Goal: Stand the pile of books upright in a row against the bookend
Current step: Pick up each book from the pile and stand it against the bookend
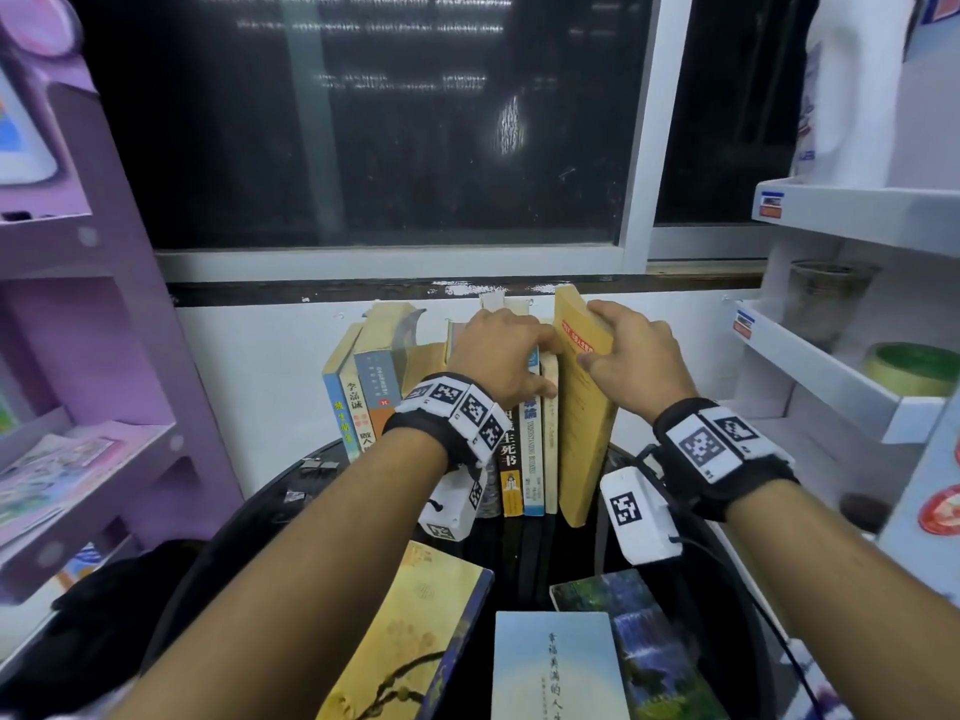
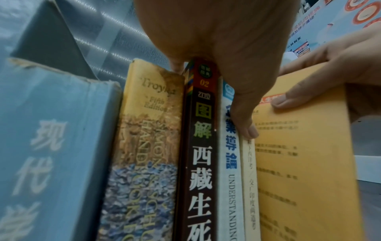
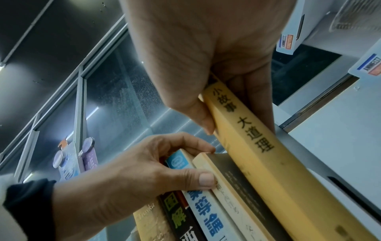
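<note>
A row of upright books [image 1: 363, 392] stands on the black round table [image 1: 524, 553] against the white wall. My left hand [image 1: 511, 356] curls over the tops of the middle books, with its thumb on a thin cream spine [image 3: 224, 197] beside the dark-spined book [image 2: 202, 154]. At the row's right end my right hand [image 1: 623, 350] grips the top of a yellow book [image 1: 582, 423], thumb on its cover. That yellow book [image 3: 268, 163] leans apart from the row at the top. Three more books lie flat in front, one of them pale blue [image 1: 556, 667]. I cannot make out the bookend.
A purple shelf unit [image 1: 78, 356] stands at the left, and white shelves [image 1: 831, 366] with a cup and tape roll stand close on the right. A dark window runs above the wall. Small clips [image 1: 317, 465] lie on the table left of the row.
</note>
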